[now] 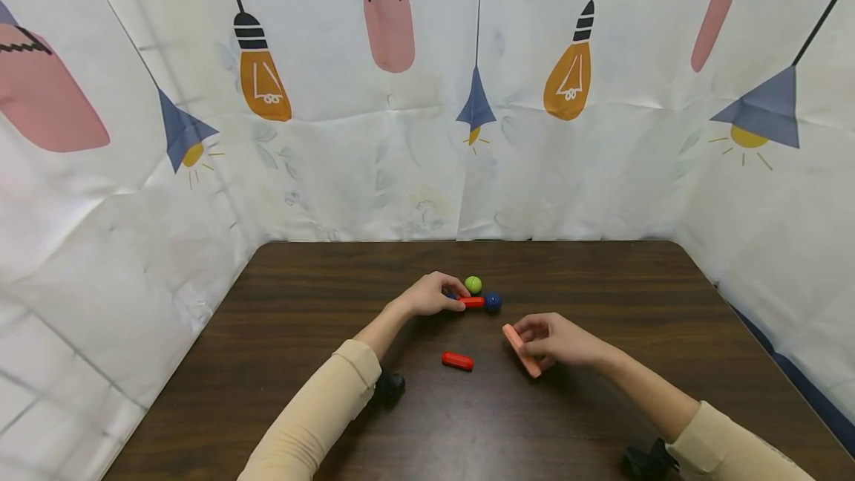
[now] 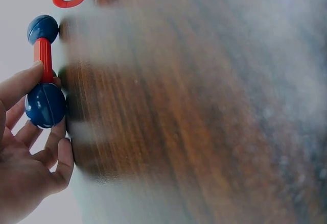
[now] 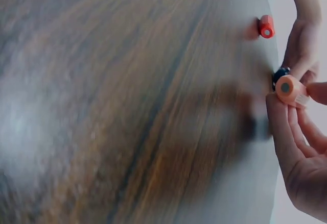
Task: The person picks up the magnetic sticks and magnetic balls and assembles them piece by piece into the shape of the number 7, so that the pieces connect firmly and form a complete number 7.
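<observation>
My left hand (image 1: 427, 295) pinches a short red magnetic rod (image 1: 473, 303) near its left end. A dark blue ball (image 1: 493, 303) sits at the rod's right end. At the other end is a second blue ball (image 2: 46, 105), by the thumb and fingers in the left wrist view and mostly hidden in the head view. To the right, my right hand (image 1: 564, 338) holds a longer peach magnetic rod (image 1: 522, 351) between thumb and fingers, slanted close over the table. In the right wrist view the peach rod's round end (image 3: 287, 88) faces the camera.
A green ball (image 1: 473, 285) lies just behind the red rod and blue ball. Nearer the front, a loose red rod (image 1: 457, 361) lies on the dark wooden table (image 1: 320, 273) between the forearms. A white printed curtain (image 1: 427, 169) hangs behind the table and along its sides.
</observation>
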Tool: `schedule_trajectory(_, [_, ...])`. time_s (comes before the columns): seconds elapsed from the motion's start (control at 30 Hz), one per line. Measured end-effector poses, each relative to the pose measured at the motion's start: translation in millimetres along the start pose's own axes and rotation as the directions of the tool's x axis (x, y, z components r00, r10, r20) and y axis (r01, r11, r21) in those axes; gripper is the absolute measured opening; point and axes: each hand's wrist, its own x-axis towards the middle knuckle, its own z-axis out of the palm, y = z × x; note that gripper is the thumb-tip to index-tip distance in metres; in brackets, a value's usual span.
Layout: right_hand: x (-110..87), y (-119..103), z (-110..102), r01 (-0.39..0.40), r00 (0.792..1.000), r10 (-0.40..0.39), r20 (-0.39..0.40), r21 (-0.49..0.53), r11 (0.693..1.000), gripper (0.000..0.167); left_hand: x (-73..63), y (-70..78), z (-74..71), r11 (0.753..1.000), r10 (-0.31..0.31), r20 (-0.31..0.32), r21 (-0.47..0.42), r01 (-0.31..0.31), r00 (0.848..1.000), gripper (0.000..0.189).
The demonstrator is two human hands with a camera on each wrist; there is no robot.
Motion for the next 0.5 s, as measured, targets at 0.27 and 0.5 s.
schedule_trajectory(0.27, [6.7,5.0,1.5,-0.047,0.999,0.047,0.002,0.153,0.987,0.055,0.5,-0.1,-0.6,1.0,0.003,0.006,-0.006,-0.003,1.0,0.019])
schedule_trajectory(0.5, [9.3,5.2,4.6,-0.057,0.998,0.051,0.031,0.285,0.957,0.059,2.1,-1.2,-0.5,1.0,-0.009,0.014,0.013,0.009,1.0,0.019])
